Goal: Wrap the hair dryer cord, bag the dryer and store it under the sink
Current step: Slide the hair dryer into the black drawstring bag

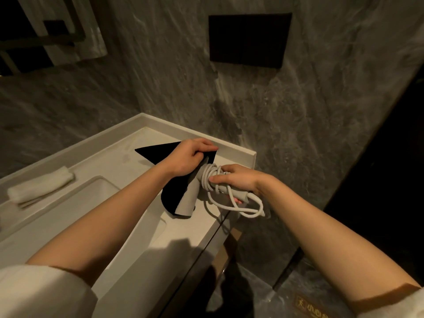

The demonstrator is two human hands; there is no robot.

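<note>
Head view: left hand (pixel 185 157) grips black bag (pixel 158 151) near counter edge; right hand (pixel 238 177) clasps corded dryer (pixel 190 200)

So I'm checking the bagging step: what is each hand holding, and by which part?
The right hand grips the hair dryer by its cord-wrapped handle. The left hand holds the black bag at its opening, by the dryer's head.

Views: 1, head-worn, wide-angle. Position: above and just behind both forearms, close to the work. Facing: forward and steeply down onto the right end of the worktop (pixel 236 149), marble wall (pixel 298 115) behind, floor (pixel 270 292) at lower right.
</note>
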